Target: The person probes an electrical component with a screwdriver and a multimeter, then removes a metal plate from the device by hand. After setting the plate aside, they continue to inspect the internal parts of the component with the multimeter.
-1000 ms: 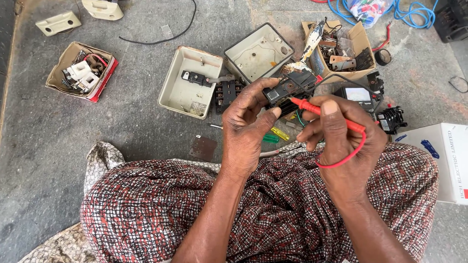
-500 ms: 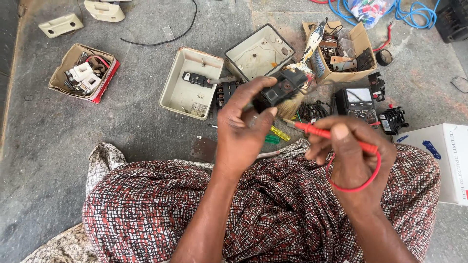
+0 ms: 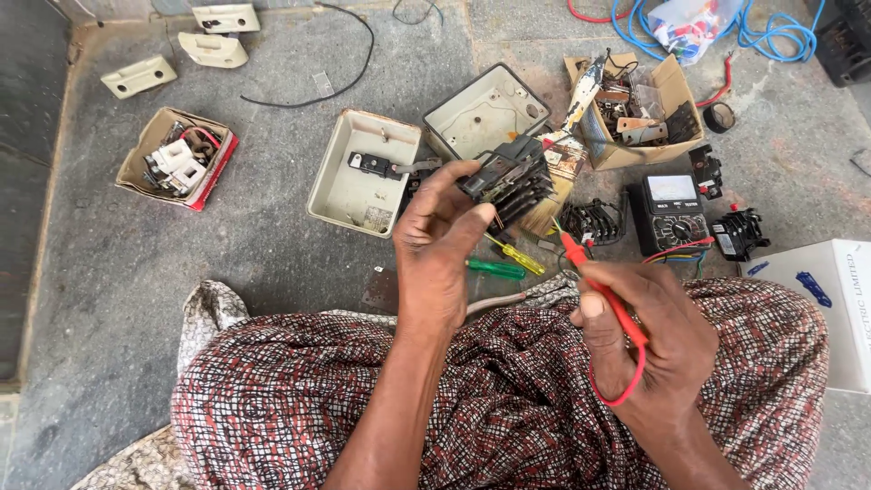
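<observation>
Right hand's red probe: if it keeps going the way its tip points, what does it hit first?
Likely the black switch block held in the left hand. The red probe in the right hand aims up-left at its lower edge. Depth is unclear from one view, so it might pass underneath.

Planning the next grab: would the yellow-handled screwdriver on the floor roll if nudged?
Probably. The yellow-handled screwdriver looks round and slim, lying flat on the stone floor, so a sideways push likely rolls it. The green-handled screwdriver beside it might stop it. It looks stiff and light.
</observation>
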